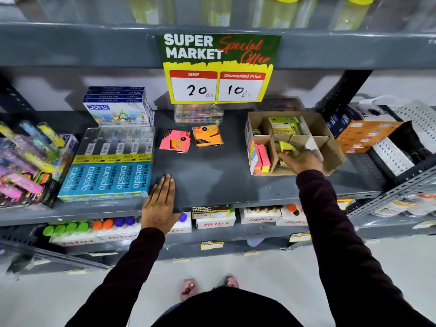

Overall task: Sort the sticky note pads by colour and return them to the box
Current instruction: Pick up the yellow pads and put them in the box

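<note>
A cardboard box [333,147] with dividers stands on the right of the grey shelf [212,180]. My right hand [300,160] reaches into its middle compartment, gripping a yellow sticky note pad [286,146]. Pink and yellow-green pads [261,158] stand in the box's front left compartment, and a green pad [282,125] is at the back. A small stack of pink pads [175,141] and a stack of orange pads [207,135] lie on the shelf to the left of the box. My left hand [160,204] rests flat on the shelf's front edge, holding nothing.
Blue Apsara pencil boxes [106,178] and Doms boxes [118,107] fill the shelf's left side. A clear case of coloured items [198,113] sits at the back under a hanging price sign [218,67]. Orange boxes [363,135] stand right of the cardboard box. Bottles line the lower shelf.
</note>
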Demonstrator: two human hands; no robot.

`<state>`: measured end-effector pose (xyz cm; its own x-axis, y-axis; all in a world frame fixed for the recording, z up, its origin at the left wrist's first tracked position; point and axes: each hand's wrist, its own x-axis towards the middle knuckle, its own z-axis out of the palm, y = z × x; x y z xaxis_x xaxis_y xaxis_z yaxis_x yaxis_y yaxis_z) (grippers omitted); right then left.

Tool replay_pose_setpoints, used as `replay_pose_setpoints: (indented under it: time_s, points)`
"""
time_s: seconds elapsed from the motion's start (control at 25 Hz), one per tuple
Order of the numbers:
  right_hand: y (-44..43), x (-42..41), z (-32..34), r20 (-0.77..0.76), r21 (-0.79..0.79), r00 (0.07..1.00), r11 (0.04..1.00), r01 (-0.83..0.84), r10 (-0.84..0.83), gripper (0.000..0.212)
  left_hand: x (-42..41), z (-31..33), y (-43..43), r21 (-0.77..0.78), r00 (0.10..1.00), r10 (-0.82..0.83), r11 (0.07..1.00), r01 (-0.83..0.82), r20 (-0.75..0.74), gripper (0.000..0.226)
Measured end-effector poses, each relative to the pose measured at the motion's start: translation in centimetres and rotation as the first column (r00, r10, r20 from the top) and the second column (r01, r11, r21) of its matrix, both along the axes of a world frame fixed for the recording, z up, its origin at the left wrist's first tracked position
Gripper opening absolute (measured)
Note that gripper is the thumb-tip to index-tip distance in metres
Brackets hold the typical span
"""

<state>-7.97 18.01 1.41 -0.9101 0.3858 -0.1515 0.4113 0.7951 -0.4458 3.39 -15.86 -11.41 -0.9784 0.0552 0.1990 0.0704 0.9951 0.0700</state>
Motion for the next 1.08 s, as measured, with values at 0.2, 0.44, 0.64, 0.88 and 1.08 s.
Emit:
replay_pose_setpoints:
  time_s: [0.2,0.44,0.64,0.88,1.08]
  points:
    - [-0.6,-0.8,-3.0,0.052,0.027,0.997,0.998,0.056,-0.057,0.070,0.2,0.2,0.1,0.007,1.000,0.006,1.000,-0.007,0.020,0.103]
    - [-1.2,-2.0,-3.0,0.105,0.034,0.995,0.999,-0.002,-0.002,0.046,0.2,0.2,0.2,0.011,1.000,0.000,1.000,0.000,-0.018,0.107]
    - [-0.9,-2.3,-3.2,0.098,0.113,0.995,0.993,-0.040,0.029,0.033,0.3,0.1,0.2,0.014,1.000,-0.002,1.000,0.002,-0.008,0.106]
    - [-0.6,-2.9,-2.8,0.286,0.177,0.943,0.958,-0.224,0.168,0.038,0.3,0.2,0.1,0.022,0.999,-0.001,1.000,0.001,0.034,0.109]
    - [0.4,-2.8,-4.1,0.275,0.284,0.941,0.919,-0.273,0.195,0.048,0.1,0.0,-0.1,0.020,1.000,-0.012,1.000,0.012,0.004,0.109]
